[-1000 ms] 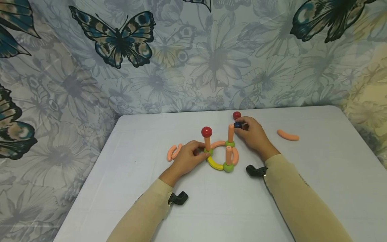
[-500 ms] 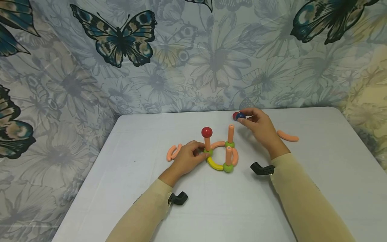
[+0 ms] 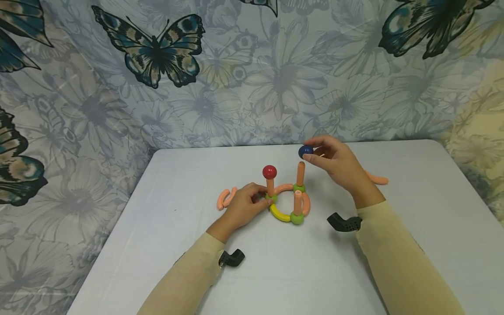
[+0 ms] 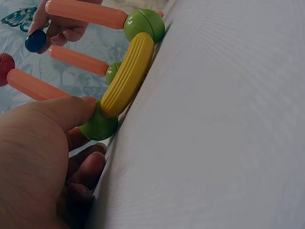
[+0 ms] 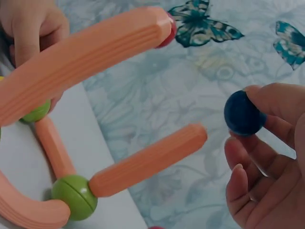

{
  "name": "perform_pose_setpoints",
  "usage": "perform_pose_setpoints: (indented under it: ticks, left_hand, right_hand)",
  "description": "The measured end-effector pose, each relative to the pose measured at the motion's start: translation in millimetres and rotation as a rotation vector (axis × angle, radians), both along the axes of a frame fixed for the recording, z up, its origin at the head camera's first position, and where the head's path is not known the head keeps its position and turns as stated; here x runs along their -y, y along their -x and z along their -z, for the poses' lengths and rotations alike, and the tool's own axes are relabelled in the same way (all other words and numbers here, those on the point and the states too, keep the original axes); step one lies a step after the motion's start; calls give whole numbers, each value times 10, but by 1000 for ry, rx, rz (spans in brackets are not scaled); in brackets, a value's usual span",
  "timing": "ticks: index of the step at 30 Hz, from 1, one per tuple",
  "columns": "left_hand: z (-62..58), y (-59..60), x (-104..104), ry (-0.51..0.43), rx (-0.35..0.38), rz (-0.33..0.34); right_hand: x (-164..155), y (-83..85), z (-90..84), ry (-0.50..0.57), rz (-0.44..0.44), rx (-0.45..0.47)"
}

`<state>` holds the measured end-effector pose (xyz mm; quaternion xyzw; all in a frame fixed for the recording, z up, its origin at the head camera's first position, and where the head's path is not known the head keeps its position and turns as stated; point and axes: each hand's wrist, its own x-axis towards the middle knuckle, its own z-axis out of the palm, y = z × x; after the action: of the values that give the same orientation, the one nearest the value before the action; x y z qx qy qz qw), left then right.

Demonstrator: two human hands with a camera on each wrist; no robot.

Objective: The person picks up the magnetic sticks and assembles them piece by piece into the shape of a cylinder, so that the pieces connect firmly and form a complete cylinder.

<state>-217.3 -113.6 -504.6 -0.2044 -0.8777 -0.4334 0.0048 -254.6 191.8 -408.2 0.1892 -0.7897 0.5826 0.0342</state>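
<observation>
Right hand (image 3: 340, 168) pinches blue ball (image 3: 305, 151) just above the bare far post (image 3: 301, 173), left hand (image 3: 245, 205) grips ring's green joint (image 4: 99, 126), steadying it on counter (image 3: 275, 262).

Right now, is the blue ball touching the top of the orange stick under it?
Apart. The right wrist view shows the blue ball, pinched by the right hand, with patterned backdrop visible between it and the orange stick's tip.
</observation>
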Motion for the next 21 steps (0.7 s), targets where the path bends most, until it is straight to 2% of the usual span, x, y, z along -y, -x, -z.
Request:
perform_pose_setpoints:
  ticks: [7, 13, 21]
  left_hand:
    - [11, 3, 0, 1, 10, -1]
    - [21, 8, 1, 7, 15, -2]
    - [15, 5, 14, 5, 5, 5]
  right_hand:
    - [33, -35, -50, -50, -41, -26]
    - [-9, -17, -27, -140, -61, 11]
    - [3, -16, -22, -152, -73, 24]
